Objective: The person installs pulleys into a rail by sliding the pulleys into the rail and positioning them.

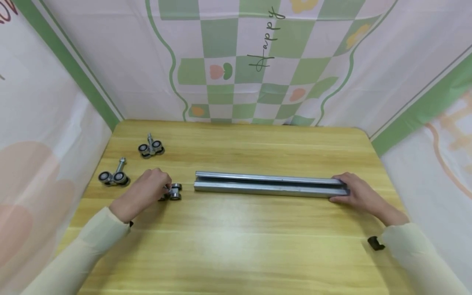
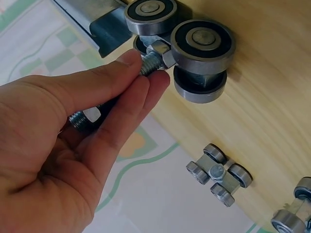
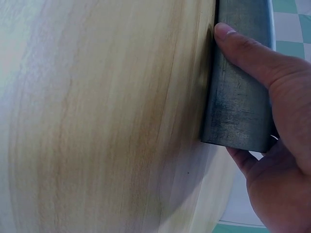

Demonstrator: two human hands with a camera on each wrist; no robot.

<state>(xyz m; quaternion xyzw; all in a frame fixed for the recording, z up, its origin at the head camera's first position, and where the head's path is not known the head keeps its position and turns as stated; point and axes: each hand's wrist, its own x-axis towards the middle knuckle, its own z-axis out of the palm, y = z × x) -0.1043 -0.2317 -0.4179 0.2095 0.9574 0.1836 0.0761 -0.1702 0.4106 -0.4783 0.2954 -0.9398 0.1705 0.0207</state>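
In the head view, my left hand (image 1: 145, 188) holds a four-wheeled roller trolley (image 1: 175, 191) just off the left end of a metal channel rail (image 1: 258, 189). Thumb and fingers pinch its threaded bolt (image 2: 151, 63) in the left wrist view, close to the nut, and the bearing wheels (image 2: 201, 46) point away from the palm. The rail lies crosswise with its long slot showing. At its right end, my right hand (image 1: 355, 193) grips it, the thumb laid along one side of the rail (image 3: 240, 102) in the right wrist view.
Two more roller trolleys stand on the wooden table (image 1: 228, 246) at the left: one farther back (image 1: 150, 147) and one nearer (image 1: 115, 176), both with bolts pointing up. Printed cloth (image 1: 254, 94) hangs behind the table and on both sides.
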